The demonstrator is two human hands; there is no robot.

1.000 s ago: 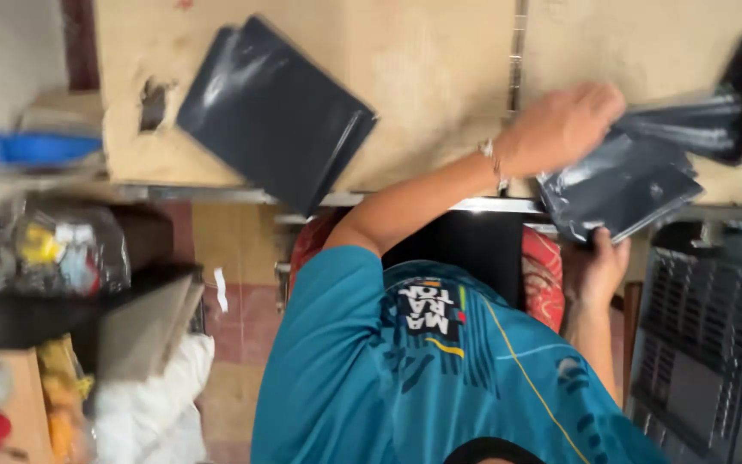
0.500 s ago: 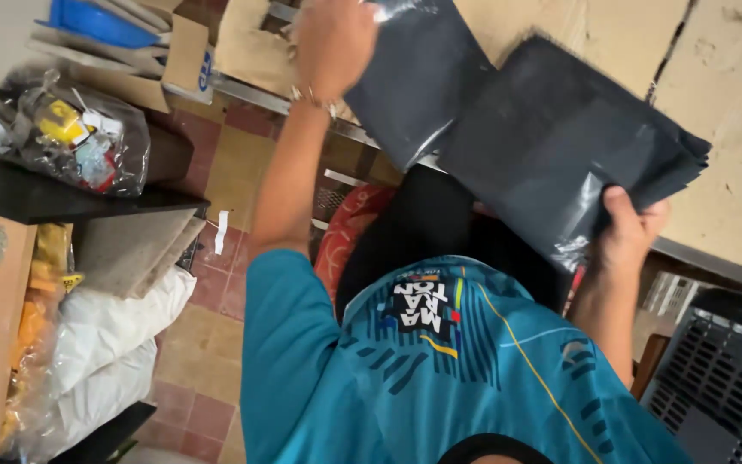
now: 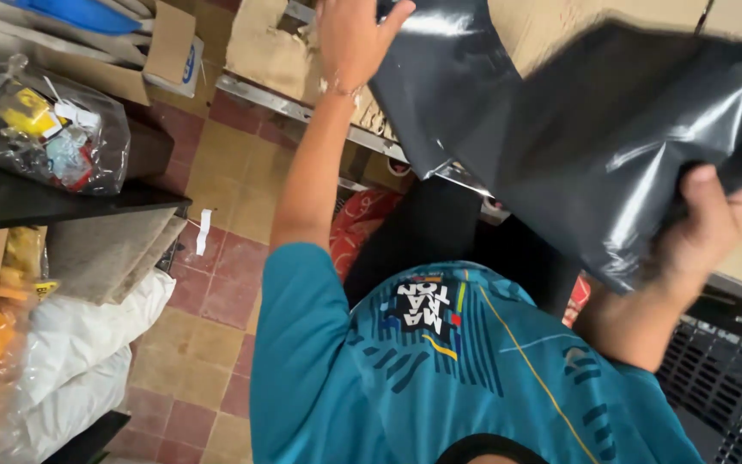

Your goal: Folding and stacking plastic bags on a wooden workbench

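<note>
dark grey glossy plastic fills the top right of the view: a stack of flat plastic mailer bags (image 3: 637, 163), blurred at its upper edge, held up over the cardboard-covered counter (image 3: 272, 51). the right hand (image 3: 704, 232) clamps the stack's lower right corner, thumb pressed over the front face, the other fingers hidden behind the plastic. the left hand (image 3: 355, 39) is raised high on an outstretched arm, fingers curled together around the left edge of a separate dark grey mailer bag (image 3: 440, 86) that hangs down just left of the stack and overlaps it; its lower corner droops past the metal rail (image 3: 302, 110) at the counter's front edge. below, a teal short-sleeved shirt (image 3: 440, 378) with a printed chest patch takes up the bottom centre. off to the left, well apart from both hands, a clear plastic bag of small mixed items (image 3: 49, 129) sits on a black shelf (image 3: 45, 198), an open cardboard box (image 3: 130, 51) holds something blue, and white sacks (image 3: 79, 352) lie on the red and yellow tiled floor (image 3: 216, 283). a black plastic crate (image 3: 732, 387) with a slotted wall stands at the bottom right, under the right forearm.
</note>
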